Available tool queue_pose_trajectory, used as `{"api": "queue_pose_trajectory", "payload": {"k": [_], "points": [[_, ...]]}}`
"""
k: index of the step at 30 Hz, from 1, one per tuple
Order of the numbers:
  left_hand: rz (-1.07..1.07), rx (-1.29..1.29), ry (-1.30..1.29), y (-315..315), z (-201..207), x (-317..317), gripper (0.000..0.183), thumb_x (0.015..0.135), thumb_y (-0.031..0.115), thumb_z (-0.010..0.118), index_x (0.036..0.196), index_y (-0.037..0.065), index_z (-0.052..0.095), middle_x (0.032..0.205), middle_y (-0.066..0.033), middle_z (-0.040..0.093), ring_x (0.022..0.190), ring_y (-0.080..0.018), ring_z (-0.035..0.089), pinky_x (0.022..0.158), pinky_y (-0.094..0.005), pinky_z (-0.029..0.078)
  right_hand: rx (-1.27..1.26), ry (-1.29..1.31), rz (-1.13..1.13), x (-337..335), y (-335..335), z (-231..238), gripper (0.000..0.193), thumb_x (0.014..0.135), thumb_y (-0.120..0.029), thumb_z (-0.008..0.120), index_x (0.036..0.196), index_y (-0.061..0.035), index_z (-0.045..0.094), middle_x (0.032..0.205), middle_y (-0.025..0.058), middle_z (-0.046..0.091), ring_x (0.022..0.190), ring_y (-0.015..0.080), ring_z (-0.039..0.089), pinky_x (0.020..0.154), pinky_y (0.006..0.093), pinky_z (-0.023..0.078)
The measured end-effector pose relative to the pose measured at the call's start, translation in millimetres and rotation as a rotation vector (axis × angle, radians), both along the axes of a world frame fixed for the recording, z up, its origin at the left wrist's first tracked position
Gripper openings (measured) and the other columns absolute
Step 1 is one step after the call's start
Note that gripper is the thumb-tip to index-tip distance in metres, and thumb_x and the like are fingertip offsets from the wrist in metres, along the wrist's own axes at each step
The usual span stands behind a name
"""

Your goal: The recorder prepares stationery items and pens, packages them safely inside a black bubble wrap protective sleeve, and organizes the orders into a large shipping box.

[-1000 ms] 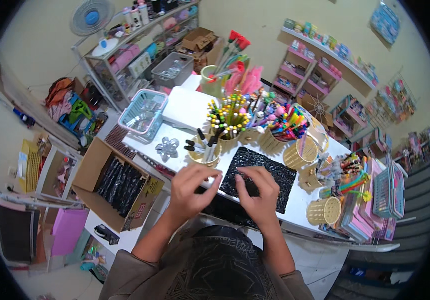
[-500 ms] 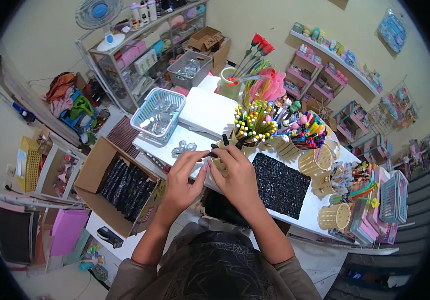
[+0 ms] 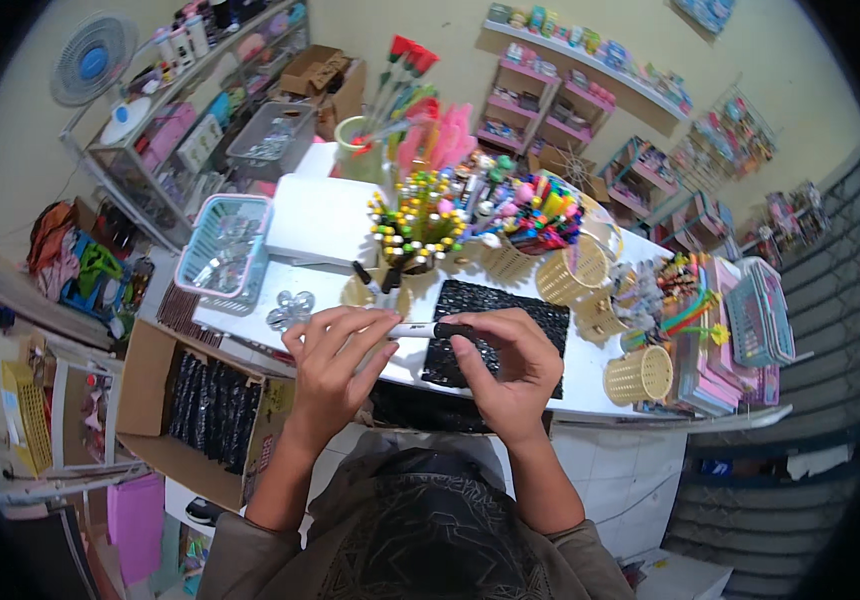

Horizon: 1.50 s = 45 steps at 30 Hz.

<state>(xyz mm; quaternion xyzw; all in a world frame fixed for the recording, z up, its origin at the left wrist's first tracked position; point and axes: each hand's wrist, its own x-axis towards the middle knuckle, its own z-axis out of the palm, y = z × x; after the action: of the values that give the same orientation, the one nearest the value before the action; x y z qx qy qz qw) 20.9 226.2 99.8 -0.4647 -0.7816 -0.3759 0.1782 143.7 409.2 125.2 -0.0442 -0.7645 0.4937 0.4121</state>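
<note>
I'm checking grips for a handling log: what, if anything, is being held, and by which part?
A white marker: the left hand holds its white end, the right hand its black end.

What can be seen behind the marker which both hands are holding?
Behind the marker appear a beige basket, the white tabletop and a black textured sheet. The right hand covers part of this sheet, and its underside cannot be seen.

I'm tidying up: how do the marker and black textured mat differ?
The marker is slim, the black textured mat broad. The marker is white with a black end; the mat is black. Left hand and right hand hold the marker; the mat lies on the table.
</note>
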Motion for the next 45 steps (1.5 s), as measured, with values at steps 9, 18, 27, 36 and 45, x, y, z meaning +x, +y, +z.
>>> {"api": "queue_pose_trajectory", "payload": {"k": [9, 18, 27, 36, 45], "points": [[-0.182, -0.016, -0.022, 47.4, 3.3, 27.9, 0.034, 0.090, 0.008, 0.087, 0.124, 0.009, 0.084, 0.114, -0.0040, 0.082, 0.112, -0.0251, 0.072, 0.102, -0.0415, 0.041, -0.487, 0.072, 0.072, 73.2, 52.8, -16.8, 0.021, 0.098, 0.015, 0.074, 0.118, 0.0083, 0.071, 0.119, 0.0148, 0.073, 0.114, 0.0250, 0.078, 0.104, 0.0367, 0.064], [-0.333, -0.076, -0.223, 80.8, -39.1, 61.0, 0.028, 0.092, 0.005, 0.085, 0.120, 0.004, 0.083, 0.116, -0.0109, 0.082, 0.109, -0.0298, 0.075, 0.099, -0.0419, 0.051, 0.036, -0.434, -0.104, 137.6, 104.9, -50.0, 0.020, 0.095, -0.003, 0.082, 0.115, 0.0002, 0.084, 0.106, 0.0179, 0.083, 0.099, 0.0300, 0.081, 0.090, 0.0379, 0.061], [-0.282, -0.160, -0.241, 87.9, -64.9, 61.5, 0.023, 0.094, 0.005, 0.083, 0.116, 0.003, 0.084, 0.115, -0.0099, 0.079, 0.109, -0.0303, 0.073, 0.099, -0.0414, 0.053, 0.225, -0.433, -0.107, 134.1, 115.2, -92.6, 0.021, 0.092, -0.003, 0.085, 0.112, -0.0004, 0.085, 0.102, 0.0143, 0.079, 0.097, 0.0326, 0.075, 0.087, 0.0411, 0.059], [-0.305, -0.143, -0.349, 79.6, -71.9, 53.9, 0.032, 0.094, 0.008, 0.084, 0.126, 0.006, 0.084, 0.119, -0.0093, 0.079, 0.115, -0.0301, 0.072, 0.112, -0.0456, 0.050, 0.207, -0.467, -0.134, 129.0, 110.4, -91.5, 0.020, 0.091, -0.003, 0.085, 0.110, 0.0002, 0.083, 0.103, 0.0137, 0.077, 0.099, 0.0331, 0.072, 0.089, 0.0428, 0.058], [-0.354, -0.046, -0.240, 38.0, -21.0, 50.4, 0.031, 0.089, 0.006, 0.089, 0.120, 0.010, 0.084, 0.111, -0.0060, 0.083, 0.102, -0.0241, 0.077, 0.095, -0.0405, 0.054, 0.220, -0.304, -0.330, 102.1, 74.7, -44.3, 0.015, 0.087, -0.004, 0.088, 0.100, -0.0034, 0.081, 0.101, 0.0110, 0.078, 0.098, 0.0302, 0.072, 0.088, 0.0409, 0.054]]}}
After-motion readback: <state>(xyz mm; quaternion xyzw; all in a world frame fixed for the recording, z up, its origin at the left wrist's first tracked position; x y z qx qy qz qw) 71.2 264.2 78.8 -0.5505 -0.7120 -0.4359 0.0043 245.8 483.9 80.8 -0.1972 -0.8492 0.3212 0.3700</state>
